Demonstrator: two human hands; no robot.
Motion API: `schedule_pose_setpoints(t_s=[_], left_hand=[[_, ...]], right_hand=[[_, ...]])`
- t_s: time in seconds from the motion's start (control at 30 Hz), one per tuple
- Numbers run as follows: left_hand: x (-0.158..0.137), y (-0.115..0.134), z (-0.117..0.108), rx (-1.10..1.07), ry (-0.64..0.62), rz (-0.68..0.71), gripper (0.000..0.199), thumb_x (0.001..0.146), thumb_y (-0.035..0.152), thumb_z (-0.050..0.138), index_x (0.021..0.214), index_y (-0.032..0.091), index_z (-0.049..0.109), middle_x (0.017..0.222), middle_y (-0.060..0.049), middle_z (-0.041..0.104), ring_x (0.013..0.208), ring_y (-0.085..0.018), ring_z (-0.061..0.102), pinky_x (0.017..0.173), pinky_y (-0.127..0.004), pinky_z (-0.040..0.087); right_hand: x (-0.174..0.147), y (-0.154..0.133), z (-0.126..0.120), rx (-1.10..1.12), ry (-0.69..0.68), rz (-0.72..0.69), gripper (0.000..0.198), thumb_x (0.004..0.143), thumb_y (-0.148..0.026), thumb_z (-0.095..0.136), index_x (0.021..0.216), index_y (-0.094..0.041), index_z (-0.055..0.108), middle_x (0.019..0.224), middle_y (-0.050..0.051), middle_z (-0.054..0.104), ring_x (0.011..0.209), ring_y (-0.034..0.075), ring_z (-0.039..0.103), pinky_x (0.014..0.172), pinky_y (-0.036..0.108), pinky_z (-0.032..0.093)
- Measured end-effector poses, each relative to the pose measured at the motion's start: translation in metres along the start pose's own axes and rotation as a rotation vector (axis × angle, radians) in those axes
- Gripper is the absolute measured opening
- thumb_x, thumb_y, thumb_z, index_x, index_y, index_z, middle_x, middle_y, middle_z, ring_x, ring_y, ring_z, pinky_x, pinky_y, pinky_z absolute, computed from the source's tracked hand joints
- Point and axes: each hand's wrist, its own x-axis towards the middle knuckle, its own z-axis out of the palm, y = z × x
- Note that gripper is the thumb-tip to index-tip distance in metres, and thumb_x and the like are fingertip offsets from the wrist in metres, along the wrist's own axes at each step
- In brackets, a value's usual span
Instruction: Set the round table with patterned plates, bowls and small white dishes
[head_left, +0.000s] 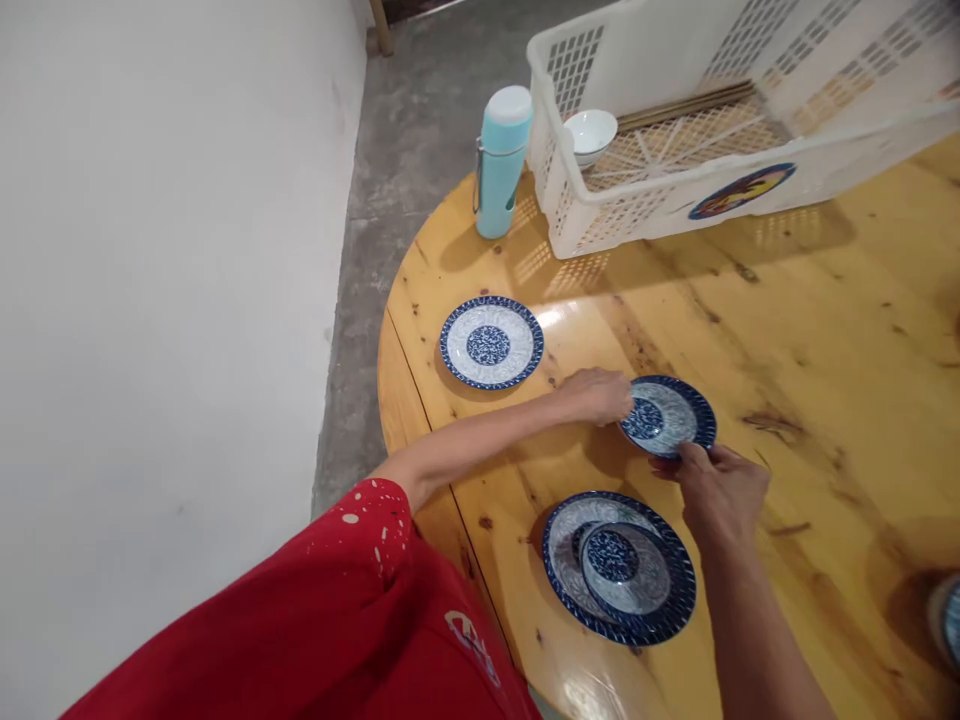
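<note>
**Four blue plates out, one still in our hands**

Four blue-and-white plates show on the round wooden table (pixel 825 330). Nearest us, a small plate (pixel 626 565) sits stacked on a larger plate (pixel 570 560), close to the table's near edge. Just beyond, we hold the tilted plate (pixel 670 415) with both hands: the left hand (pixel 600 395) pinches its left rim, and the right hand (pixel 720 490) grips its near rim, fingers closed on it. It is lifted on one side, not yet flat on the wood.

Farther left, a single plate (pixel 491 342) lies flat and alone, near the table's curved left edge. We judge the laying-out partly done: one plate placed, one in hand, two still stacked.

Open wood lies to the right and centre, with ample room. At the far side stand a turquoise flask (pixel 499 165) and a white crate (pixel 660 200) holding a white bowl (pixel 590 133). Something blue shows at the right frame edge; we cannot tell what.
</note>
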Motion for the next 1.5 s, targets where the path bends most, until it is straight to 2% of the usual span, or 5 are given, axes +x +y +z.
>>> schedule_pose_setpoints(t_s=[0.23, 0.43, 0.87, 1.27, 1.5], left_hand=[[-0.064, -0.074, -0.103, -0.009, 0.089, 0.122, 0.031, 0.089, 0.022, 0.049, 0.065, 0.016, 0.069, 0.058, -0.007, 0.066, 0.071, -0.02, 0.065, 0.081, -0.03, 0.05], [-0.078, -0.131, -0.144, 0.094, 0.161, 0.089, 0.026, 0.084, 0.016, 0.049, 0.075, 0.011, 0.073, 0.066, -0.01, 0.071, 0.08, -0.023, 0.068, 0.087, -0.033, 0.048], [-0.07, -0.171, -0.142, 0.161, 0.197, 0.073, 0.029, 0.075, 0.01, 0.056, 0.093, 0.011, 0.079, 0.091, -0.017, 0.077, 0.091, -0.03, 0.07, 0.079, -0.036, 0.049], [-0.047, -0.181, -0.126, 0.077, 0.252, 0.172, 0.028, 0.065, 0.003, 0.069, 0.086, 0.019, 0.077, 0.087, -0.011, 0.074, 0.085, -0.026, 0.064, 0.072, -0.037, 0.048], [-0.055, -0.177, -0.135, 0.005, 0.262, 0.134, 0.026, 0.065, 0.001, 0.068, 0.084, 0.018, 0.076, 0.083, -0.01, 0.073, 0.083, -0.025, 0.066, 0.068, -0.037, 0.047]], right_hand=[[-0.047, -0.09, 0.068, 0.071, -0.165, -0.101, 0.014, 0.073, -0.028, 0.058, 0.07, -0.015, 0.063, 0.056, 0.004, 0.061, 0.048, 0.017, 0.063, 0.043, 0.022, 0.05], [-0.063, -0.123, 0.137, 0.174, -0.215, -0.03, 0.011, 0.071, -0.019, 0.059, 0.061, -0.016, 0.057, 0.052, 0.002, 0.058, 0.046, 0.015, 0.061, 0.046, 0.022, 0.054], [-0.075, -0.127, 0.182, 0.107, -0.147, 0.082, 0.017, 0.071, -0.01, 0.058, 0.056, -0.018, 0.054, 0.046, -0.001, 0.054, 0.044, 0.016, 0.056, 0.045, 0.026, 0.052], [-0.08, -0.134, 0.177, 0.041, -0.114, 0.176, 0.021, 0.079, -0.001, 0.057, 0.062, -0.014, 0.055, 0.049, 0.002, 0.059, 0.045, 0.012, 0.055, 0.048, 0.019, 0.051], [-0.083, -0.139, 0.171, 0.006, -0.075, 0.16, 0.021, 0.086, -0.014, 0.058, 0.065, -0.012, 0.056, 0.051, 0.001, 0.055, 0.05, 0.015, 0.06, 0.052, 0.023, 0.056]])
